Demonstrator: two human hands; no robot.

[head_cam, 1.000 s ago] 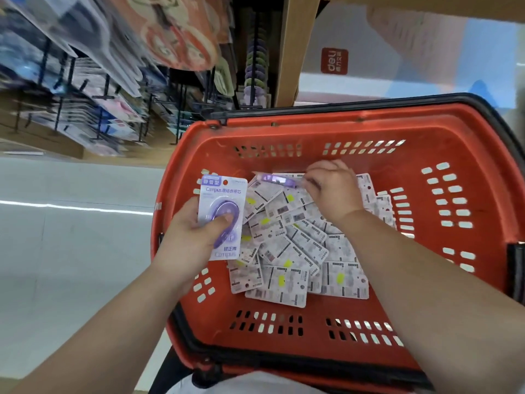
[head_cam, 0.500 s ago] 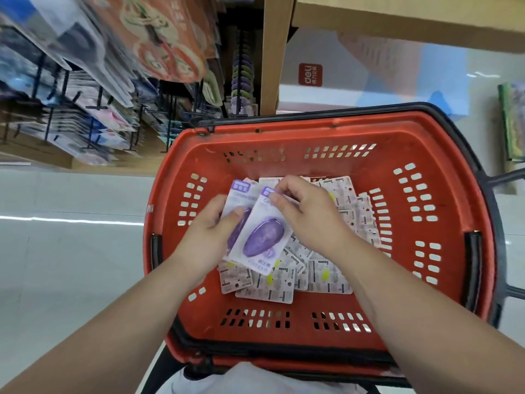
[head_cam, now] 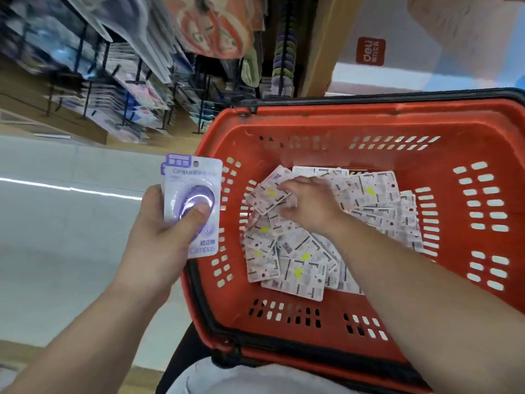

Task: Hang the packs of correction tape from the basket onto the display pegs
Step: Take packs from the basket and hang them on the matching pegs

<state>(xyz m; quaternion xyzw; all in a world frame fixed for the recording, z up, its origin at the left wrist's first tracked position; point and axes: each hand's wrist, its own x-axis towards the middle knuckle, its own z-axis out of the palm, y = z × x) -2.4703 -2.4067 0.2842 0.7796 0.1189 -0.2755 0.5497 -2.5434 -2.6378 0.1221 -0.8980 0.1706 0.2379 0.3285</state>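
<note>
Your left hand (head_cam: pixel 159 240) clamps stacked purple packs (head_cam: pixel 196 180) just left of the basket (head_cam: pixel 369 109), thumb on the blister, probably collecting several for one trip to the far-left pegs (head_cam: pixel 113 89). Your right hand (head_cam: pixel 308 207) curls its fingers round a face-down pack (head_cam: pixel 265 199) atop the heap (head_cam: pixel 298 275) inside.

Bright, even light (edges blurred, wide-angle warped).

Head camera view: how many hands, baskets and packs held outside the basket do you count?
Hands: 2 (left hand, right hand)
Red basket: 1
Purple packs in the left hand's grip: 2
Total: 5. The face-down packs in the basket overlap too much to count.
</note>
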